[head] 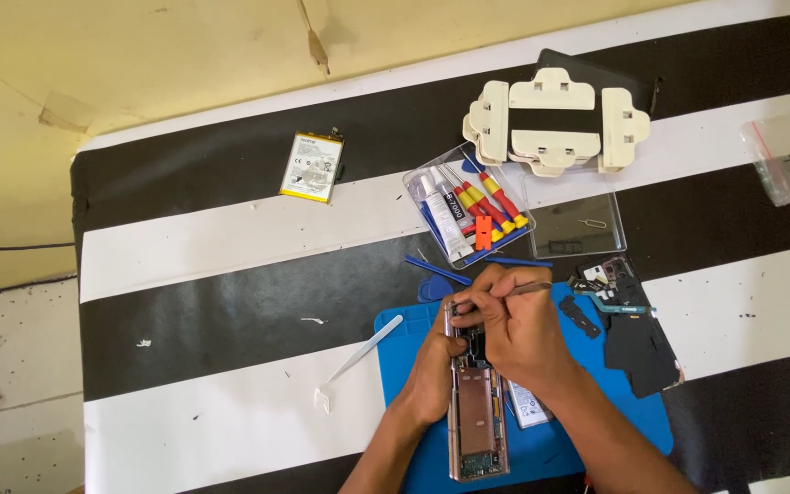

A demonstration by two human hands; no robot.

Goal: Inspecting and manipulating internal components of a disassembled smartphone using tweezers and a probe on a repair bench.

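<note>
Head view: left hand (433,366) gripped opened phone (475,412) steady on blue mat (401,338); right hand (516,325) pinched metal tweezers (534,287) over its top; screwdriver tray (468,215) beyond mat, within reach.

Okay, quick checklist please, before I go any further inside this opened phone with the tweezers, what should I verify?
1. Phone steadied: ok. The left hand grips the side of the opened phone.
2. Phone on the blue mat: ok, it lies on it.
3. Tool in hand: ok. The right hand holds metal tweezers over the phone's top end.
4. Tweezer tips on the right part: cannot tell, the fingers hide them.
5. Spare tools near: ok. The clear box of screwdrivers and the white tweezers lie beside the mat.
6. Removed battery out of the way: ok, it lies far off to the left.
</note>
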